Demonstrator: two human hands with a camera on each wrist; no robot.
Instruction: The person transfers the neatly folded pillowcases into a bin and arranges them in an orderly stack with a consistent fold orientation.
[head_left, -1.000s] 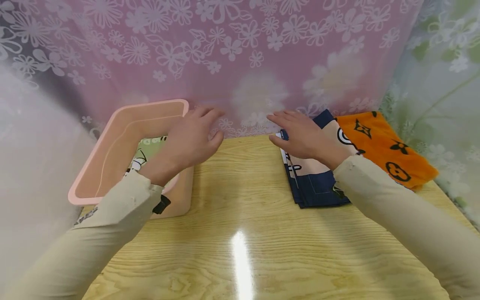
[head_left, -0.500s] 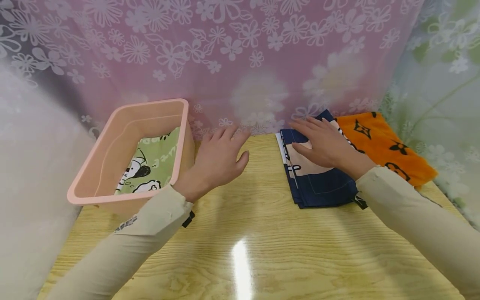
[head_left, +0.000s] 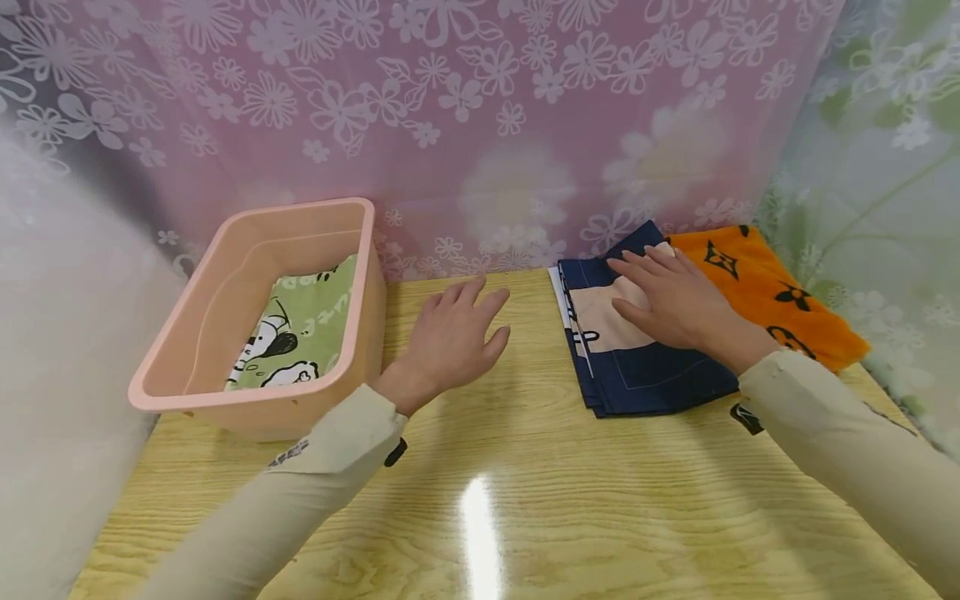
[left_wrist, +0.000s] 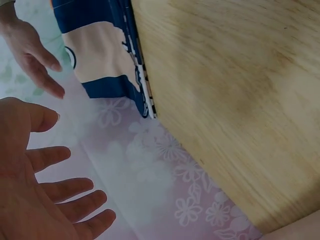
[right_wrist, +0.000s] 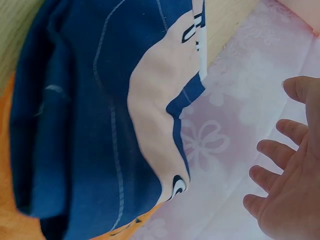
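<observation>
has just drawn the left hand (head_left: 453, 342) down and rightward, clear of the opening of the pink plastic bin (head_left: 372, 325), and shifted the right hand (head_left: 671, 296) further right, above the folded navy-and-cream cloth (head_left: 652, 379). seems to mean, for the work in hand, a bin left uncovered and no cloth being handled at this instant. holds nothing in either hand: shows loose, spaced fingers on both, with the left above the wood-grain table (head_left: 570, 508) just beside the bin and the right apparently hovering, not touching.

find the navy-and-cream cloth on the right half of the table, near the pink floral curtain (head_left: 495, 167), lying partly over the orange patterned cloth (head_left: 765, 275). judge its long axis roughly front to back, leaning slightly left at the far end, though partly hidden. see its layered edges facing the bin. see also the green cartoon-print cloth (head_left: 318, 304) at the bin's bottom.
</observation>
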